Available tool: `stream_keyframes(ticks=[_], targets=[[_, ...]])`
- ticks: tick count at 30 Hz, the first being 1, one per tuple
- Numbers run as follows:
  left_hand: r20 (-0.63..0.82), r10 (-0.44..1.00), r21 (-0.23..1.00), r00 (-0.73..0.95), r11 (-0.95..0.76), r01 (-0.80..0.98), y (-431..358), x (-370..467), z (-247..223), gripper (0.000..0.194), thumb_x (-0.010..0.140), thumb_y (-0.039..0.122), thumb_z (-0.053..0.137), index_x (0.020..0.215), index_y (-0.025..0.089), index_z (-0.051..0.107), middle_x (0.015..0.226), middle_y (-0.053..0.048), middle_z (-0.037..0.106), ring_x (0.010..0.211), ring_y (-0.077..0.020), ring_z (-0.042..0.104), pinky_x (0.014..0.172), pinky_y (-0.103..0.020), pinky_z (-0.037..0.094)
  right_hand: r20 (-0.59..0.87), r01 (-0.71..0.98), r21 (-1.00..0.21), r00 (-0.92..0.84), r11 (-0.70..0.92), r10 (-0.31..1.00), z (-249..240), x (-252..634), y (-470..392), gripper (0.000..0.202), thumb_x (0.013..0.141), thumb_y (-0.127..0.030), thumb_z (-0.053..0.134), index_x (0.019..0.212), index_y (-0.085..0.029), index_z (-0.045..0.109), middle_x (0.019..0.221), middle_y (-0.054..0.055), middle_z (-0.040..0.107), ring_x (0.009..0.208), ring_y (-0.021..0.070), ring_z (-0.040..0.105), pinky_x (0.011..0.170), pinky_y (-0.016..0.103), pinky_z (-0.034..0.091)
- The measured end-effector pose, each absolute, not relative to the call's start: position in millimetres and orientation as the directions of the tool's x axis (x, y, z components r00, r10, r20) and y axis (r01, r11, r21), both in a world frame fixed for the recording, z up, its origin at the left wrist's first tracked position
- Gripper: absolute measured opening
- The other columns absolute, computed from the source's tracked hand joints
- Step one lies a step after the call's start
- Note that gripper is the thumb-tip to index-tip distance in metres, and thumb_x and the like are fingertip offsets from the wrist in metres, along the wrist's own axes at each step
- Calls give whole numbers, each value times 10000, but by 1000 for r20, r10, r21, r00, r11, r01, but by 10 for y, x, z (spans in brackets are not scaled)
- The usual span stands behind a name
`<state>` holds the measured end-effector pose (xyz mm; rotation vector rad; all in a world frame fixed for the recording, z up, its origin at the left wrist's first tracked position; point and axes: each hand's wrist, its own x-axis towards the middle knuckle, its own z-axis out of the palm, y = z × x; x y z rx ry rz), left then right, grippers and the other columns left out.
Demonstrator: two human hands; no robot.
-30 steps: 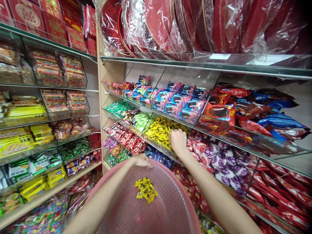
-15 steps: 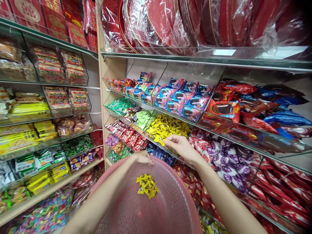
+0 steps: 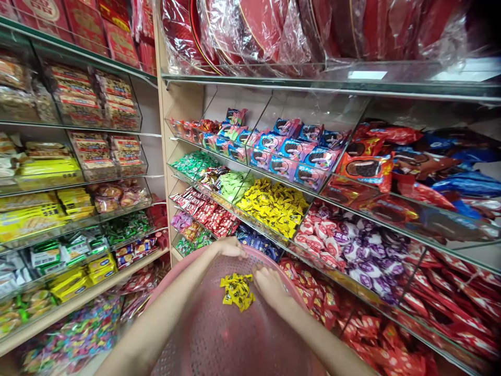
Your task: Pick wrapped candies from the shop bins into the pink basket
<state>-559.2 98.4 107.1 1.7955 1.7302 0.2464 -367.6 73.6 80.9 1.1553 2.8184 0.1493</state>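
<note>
My left hand [image 3: 232, 248] is closed over the far rim of a pink perforated plastic basket [image 3: 199, 324], its fingers curled inside. A small heap of yellow-wrapped candies [image 3: 237, 291] lies in the basket below that hand. My right hand [image 3: 270, 282] hangs inside the basket, just right of the heap, with its fingers curled; whatever they hold is hidden. Beyond the basket, a shelf compartment is full of the same yellow-wrapped candies [image 3: 274, 206].
Right of the yellow candies lie red-and-white and purple wrapped candies [image 3: 352, 245]. Packaged cookies [image 3: 285, 149] fill the glass-fronted shelf above. A second shelf unit with wrapped snacks [image 3: 74, 94] stands left. Plastic-wrapped red round items [image 3: 266, 31] line the top shelf.
My right hand has moved from the yellow candies on the shelf down and toward me, into the basket. My left hand has stayed on the rim.
</note>
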Motion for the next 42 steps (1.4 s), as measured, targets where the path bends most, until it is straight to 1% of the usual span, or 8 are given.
stream_keyframes(ticks=[4,10,16,21,28,33,37,42], targets=[[-283,955,520,94,71,851,974,-5586,1079,385,639,561,563,737,235,742,801,26,702,725,-142,566,596,-215,363,-73,688,176,-704,704,707,668,-3694,708,315,837,-32,351,982,-136,610,1005,141,646,926,239,607,727,308,445],[-288,952,527,101,70,847,971,-5578,1107,378,644,555,561,737,236,742,842,27,701,768,-150,573,653,-222,384,-101,671,147,-721,727,686,662,-3750,549,267,847,-61,397,978,-158,608,972,114,653,895,215,614,701,293,451],[-303,952,481,46,111,870,954,-5553,1150,309,627,462,585,774,240,740,821,30,697,763,-158,575,634,-231,386,199,666,74,-739,742,644,1531,-3820,651,226,902,-253,397,956,-167,598,929,91,643,869,208,595,673,276,414],[-295,952,520,85,85,850,958,-5561,1137,371,632,558,569,727,244,740,831,38,703,777,-149,576,670,-219,396,431,746,36,-612,665,664,2168,-3901,1098,186,902,-268,403,899,-191,573,910,65,632,854,182,573,660,253,374],[-286,954,549,92,85,831,944,-5572,1142,384,624,589,573,711,254,740,835,43,711,799,-149,580,682,-212,395,426,808,34,-544,588,723,2197,-4140,1507,217,844,-355,522,965,-179,561,996,98,624,936,215,561,693,268,388],[-278,955,560,103,74,825,966,-5588,1103,391,625,597,573,697,248,736,823,40,712,793,-153,584,696,-218,406,434,812,-12,-522,584,735,2152,-4192,1553,174,849,-282,503,967,-182,582,996,97,635,931,214,573,693,266,397],[-272,954,581,127,58,812,980,-5598,1087,391,628,593,570,693,245,734,807,39,710,774,-142,584,681,-206,407,494,814,-130,-442,567,748,2189,-4114,1584,195,866,-229,436,912,-195,623,967,92,660,886,201,599,693,264,397],[-273,956,567,104,73,820,966,-5584,1121,410,603,612,580,692,244,736,784,36,706,757,-138,578,667,-204,399,527,562,-505,-399,654,750,2265,-4007,1548,169,804,-266,511,779,-181,655,768,43,685,696,158,607,650,246,417]])
